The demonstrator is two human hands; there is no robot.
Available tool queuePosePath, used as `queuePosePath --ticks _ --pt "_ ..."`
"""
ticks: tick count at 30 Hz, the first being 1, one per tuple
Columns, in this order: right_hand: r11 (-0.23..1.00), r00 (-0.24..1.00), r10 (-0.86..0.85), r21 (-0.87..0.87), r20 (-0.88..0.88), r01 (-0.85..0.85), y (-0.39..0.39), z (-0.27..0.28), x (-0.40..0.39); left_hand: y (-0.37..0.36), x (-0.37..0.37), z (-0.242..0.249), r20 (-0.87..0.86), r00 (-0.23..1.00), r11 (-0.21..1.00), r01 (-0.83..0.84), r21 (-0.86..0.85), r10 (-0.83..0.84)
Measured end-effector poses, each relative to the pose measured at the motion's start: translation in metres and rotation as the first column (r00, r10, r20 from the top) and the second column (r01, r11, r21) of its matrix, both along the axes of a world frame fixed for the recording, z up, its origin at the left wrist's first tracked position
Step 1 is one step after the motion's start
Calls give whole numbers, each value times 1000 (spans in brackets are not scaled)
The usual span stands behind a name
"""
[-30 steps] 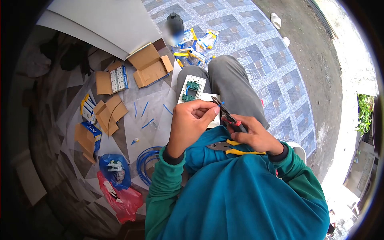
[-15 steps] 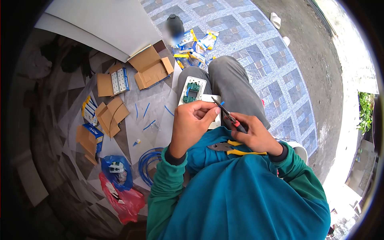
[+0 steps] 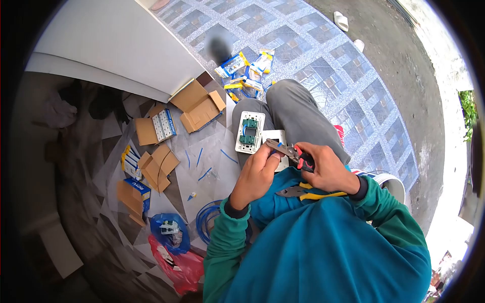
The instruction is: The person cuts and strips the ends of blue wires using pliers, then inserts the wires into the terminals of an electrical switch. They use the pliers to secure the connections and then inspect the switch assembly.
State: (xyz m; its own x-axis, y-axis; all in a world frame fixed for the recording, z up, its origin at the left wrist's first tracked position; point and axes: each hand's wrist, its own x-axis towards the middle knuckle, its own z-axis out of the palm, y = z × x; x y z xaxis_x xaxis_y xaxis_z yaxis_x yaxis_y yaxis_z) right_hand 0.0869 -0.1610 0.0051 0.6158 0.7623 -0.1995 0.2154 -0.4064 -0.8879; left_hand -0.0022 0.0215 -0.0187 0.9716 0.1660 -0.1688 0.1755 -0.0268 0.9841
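Observation:
My right hand [image 3: 329,167] is closed around the red-and-black handles of a wire stripper [image 3: 288,151]. Its flat jaws point left, across a short blue wire [image 3: 276,145]. The thumb and fingers of my left hand [image 3: 256,178] pinch that wire, close to the jaws. On my grey-trousered leg lies a white outlet frame [image 3: 257,126] with green modules and a bit of blue wire showing. Beside it is a second white plate [image 3: 273,135], partly hidden by my hands. Yellow-handled pliers [image 3: 323,195] rest on the teal cloth of my lap.
Opened cardboard boxes [image 3: 197,103] and blue wire offcuts [image 3: 204,174] lie on the floor to the left. A coil of blue wire [image 3: 204,222], a blue bag [image 3: 178,241] and a red bag [image 3: 184,270] are nearer. Yellow-and-blue packets [image 3: 245,76] lie ahead on the tiles.
The wire stripper has turned so its broad jaws face up, and they now lie across the wire near my left fingers. The whole view has shifted slightly.

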Motion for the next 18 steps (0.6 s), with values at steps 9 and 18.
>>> queuePosePath --ticks 9,18 --pt "998 998 64 -17 -15 -65 -6 3 3 3 -4 12 -136 981 990 132 -55 -139" --pt "995 984 14 99 -176 3 -7 7 -1 -12 -11 -18 -19 1000 999 -3 -32 2"
